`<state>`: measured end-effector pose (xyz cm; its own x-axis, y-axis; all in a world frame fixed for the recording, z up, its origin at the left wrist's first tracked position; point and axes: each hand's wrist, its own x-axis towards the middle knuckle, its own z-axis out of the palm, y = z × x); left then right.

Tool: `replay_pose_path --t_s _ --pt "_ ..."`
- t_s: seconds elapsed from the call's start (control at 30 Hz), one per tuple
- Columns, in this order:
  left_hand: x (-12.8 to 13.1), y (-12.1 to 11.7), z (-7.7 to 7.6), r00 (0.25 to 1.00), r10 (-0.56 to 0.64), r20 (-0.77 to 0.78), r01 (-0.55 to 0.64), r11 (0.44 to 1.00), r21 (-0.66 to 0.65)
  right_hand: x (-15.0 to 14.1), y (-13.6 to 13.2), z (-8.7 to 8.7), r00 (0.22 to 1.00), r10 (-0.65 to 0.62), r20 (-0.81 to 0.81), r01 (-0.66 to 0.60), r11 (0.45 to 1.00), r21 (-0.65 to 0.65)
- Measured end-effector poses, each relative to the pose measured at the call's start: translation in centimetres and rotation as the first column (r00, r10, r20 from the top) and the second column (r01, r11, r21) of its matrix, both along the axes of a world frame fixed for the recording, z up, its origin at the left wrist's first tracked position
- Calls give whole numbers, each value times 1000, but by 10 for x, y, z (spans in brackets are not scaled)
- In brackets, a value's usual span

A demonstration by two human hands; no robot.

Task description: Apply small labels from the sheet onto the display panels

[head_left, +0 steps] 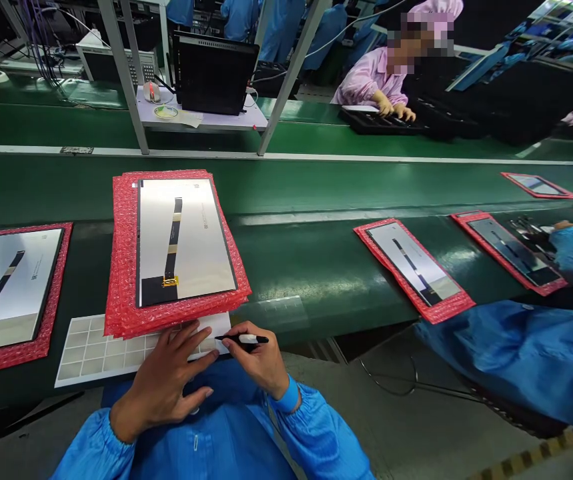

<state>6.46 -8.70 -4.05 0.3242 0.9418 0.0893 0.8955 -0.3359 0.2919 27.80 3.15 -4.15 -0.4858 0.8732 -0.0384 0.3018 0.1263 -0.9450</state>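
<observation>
Nearest, the left hand (171,377) lies on a gridded sheet (93,353), fingers extended, grasping nothing; the right hand (261,360) grips a pen (252,339) between its fingers at the sheet's right end. Beyond, a screen (201,247) tops stacked red wrap (122,273) on the bench (306,257).

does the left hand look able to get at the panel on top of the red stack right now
Probably yes: the left hand holds nothing, resting on the gridded white sheet just in front of the red stack, and nothing covers the panel.
</observation>
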Motion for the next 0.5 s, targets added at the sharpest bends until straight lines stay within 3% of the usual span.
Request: replay_pose_path --t_s 0.5 --pt "0 2 0 999 10 46 -9 999 -35 -1 2 0 1000 -27 -14 26 999 -48"
